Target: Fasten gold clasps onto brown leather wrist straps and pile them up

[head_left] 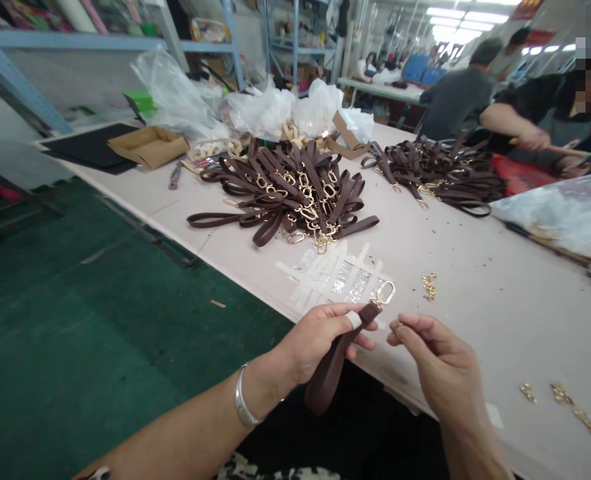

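Observation:
My left hand (pixel 320 337) is closed around a dark brown leather wrist strap (pixel 336 363), its loop hanging below the fingers. A gold oval clasp (pixel 386 292) sticks out from the strap's upper end, toward the right. Just right of it, my right hand (pixel 435 347) pinches thumb and forefinger together on a tiny gold-coloured piece, too small to name. The two hands are apart. Beyond them lies a patch of clear film and white tape (pixel 342 277) on the table (pixel 465 260).
A large pile of brown straps with gold clasps (pixel 295 190) lies ahead, and a second pile (pixel 435 170) farther right. Small gold fittings (pixel 429 287) and more gold pieces (pixel 590 427) sit to the right. A cardboard tray (pixel 148 143) stands back left. A co-worker (pixel 535 127) works across the table.

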Demonstrator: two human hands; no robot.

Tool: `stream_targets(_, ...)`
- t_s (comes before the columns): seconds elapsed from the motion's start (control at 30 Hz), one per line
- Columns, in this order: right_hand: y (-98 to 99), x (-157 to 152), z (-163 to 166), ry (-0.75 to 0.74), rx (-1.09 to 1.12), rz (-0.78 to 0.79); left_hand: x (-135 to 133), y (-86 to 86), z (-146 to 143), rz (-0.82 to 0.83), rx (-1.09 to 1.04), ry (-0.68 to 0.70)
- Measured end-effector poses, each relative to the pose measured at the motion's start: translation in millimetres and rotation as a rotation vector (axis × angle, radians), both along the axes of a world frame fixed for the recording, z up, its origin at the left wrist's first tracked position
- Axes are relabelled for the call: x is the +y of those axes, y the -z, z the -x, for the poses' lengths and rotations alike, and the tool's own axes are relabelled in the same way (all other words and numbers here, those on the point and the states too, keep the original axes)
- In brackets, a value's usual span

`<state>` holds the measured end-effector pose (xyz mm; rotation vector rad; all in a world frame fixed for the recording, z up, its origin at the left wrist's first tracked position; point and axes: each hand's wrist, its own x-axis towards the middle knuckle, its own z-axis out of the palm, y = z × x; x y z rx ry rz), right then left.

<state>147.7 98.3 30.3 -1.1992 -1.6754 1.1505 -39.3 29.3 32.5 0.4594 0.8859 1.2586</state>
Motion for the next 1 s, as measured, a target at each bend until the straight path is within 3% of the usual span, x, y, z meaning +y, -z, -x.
stream_targets(0.2, 0.9, -15.3, 5.7, -0.062, 0.033, 0.045, -0.9, -5.1, -10.3, 0.019, 0.068, 0.110)
stream_targets(0.37, -1.6, -16.9, 2.4, -0.066, -0.041, 0.033, -4.3, -10.6, -13.7, 0.043, 0.147, 0.121)
stream_targets(0.6, 2.0, -25.8, -3.3, -0.112, -0.100, 0.069, -6.8, -5.7, -16.6, 0.030, 0.267, 0.136)
stream_targets(0.83, 8.3, -38.9, 2.6, -0.074, 0.204, 0.138, -19.8, -5.2, -20.3, -0.180, 0.607, 0.124)
stream_targets(1.0, 8.8, -46.9, 0.2, -0.030, 0.167, 0.105, -18.5, 0.6, -24.3, -0.119, 0.598, 0.216)
